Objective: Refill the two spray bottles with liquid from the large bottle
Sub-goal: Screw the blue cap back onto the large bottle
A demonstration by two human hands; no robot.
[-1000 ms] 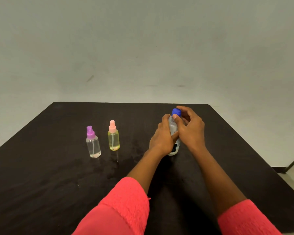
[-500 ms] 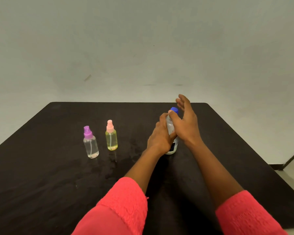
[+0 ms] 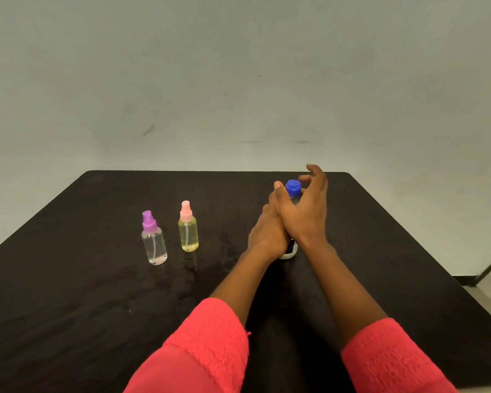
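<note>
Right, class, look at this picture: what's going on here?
A person in red sleeves is working at the large bottle on the dark table. The left hand grips its body, while the right hand is spread loosely around the blue cap, which is on the bottle. The purple-topped spray bottle, holding clear liquid, and the pink-topped spray bottle, holding yellowish liquid, stand untouched to its left, tops on.

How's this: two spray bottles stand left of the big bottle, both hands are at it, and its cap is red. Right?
No: the head view shows the cap of the large bottle is blue, not red. The rest holds: the purple-topped spray bottle and the pink-topped spray bottle stand to its left, and the left hand and right hand are at it.
</note>
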